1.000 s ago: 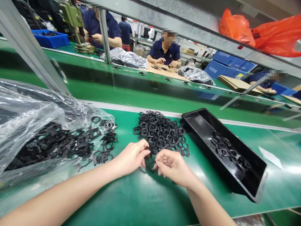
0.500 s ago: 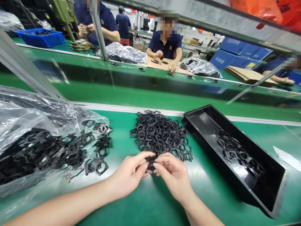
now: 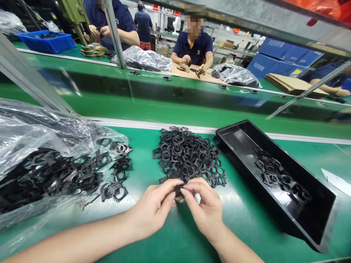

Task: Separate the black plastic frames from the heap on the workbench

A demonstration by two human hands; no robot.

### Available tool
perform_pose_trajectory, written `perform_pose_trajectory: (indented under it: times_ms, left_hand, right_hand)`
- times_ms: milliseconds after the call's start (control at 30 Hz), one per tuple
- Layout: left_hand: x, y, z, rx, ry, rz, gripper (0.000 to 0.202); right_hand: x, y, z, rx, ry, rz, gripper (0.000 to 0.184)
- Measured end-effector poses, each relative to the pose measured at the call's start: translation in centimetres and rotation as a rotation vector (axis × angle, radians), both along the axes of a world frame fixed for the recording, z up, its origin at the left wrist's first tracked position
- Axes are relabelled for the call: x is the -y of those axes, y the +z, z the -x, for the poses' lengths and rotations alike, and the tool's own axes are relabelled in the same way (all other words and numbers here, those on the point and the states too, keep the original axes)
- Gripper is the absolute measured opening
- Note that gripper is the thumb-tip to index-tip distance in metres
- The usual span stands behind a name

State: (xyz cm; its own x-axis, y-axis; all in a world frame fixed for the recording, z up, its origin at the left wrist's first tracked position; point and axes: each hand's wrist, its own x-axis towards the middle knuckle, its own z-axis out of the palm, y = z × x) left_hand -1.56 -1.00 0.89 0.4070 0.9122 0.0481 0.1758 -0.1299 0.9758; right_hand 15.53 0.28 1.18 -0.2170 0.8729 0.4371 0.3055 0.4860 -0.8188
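Observation:
Between my two hands is a small black plastic part (image 3: 178, 190), mostly covered by fingers, so its full shape is hidden. My left hand (image 3: 155, 206) grips its left side with thumb and fingers. On the other side my right hand (image 3: 204, 204) pinches the same part. Just beyond my fingertips lies a heap of black ring-shaped plastic parts (image 3: 189, 155) on the green table. To the right, a long black tray (image 3: 234, 160) holds a smaller bunch of similar black parts (image 3: 276, 175).
At left an open clear plastic bag (image 3: 55, 128) spills black parts (image 3: 74, 175) onto the table. A metal post (image 3: 35, 73) slants up at left. Behind a green conveyor belt (image 3: 153, 106), co-workers (image 3: 193, 47) sit handling parts. A white sheet (image 3: 337, 182) lies far right.
My fingers have shifted slightly on the black part, still holding it together. Across the belt, a co-worker's hand has drawn back from the belt edge with a dark part.

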Motion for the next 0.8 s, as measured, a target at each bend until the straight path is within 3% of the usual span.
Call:
perform_pose_trajectory:
  times_ms: [233,433,800]
  left_hand:
    - [0.0,0.5,0.1,-0.102,0.007,-0.144,0.035]
    - [-0.3,-0.4,0.1,-0.141,0.137,-0.295,0.026]
    - [-0.2,-0.2,0.3,-0.114,0.177,-0.349,0.032]
  right_hand:
    - [0.2,-0.2,0.1,0.024,-0.013,0.014,0.012]
    - [0.6,-0.6,0.5,-0.006,-0.014,0.027,0.018]
    - [0.5,-0.1,0.4,0.015,-0.011,0.034,0.014]
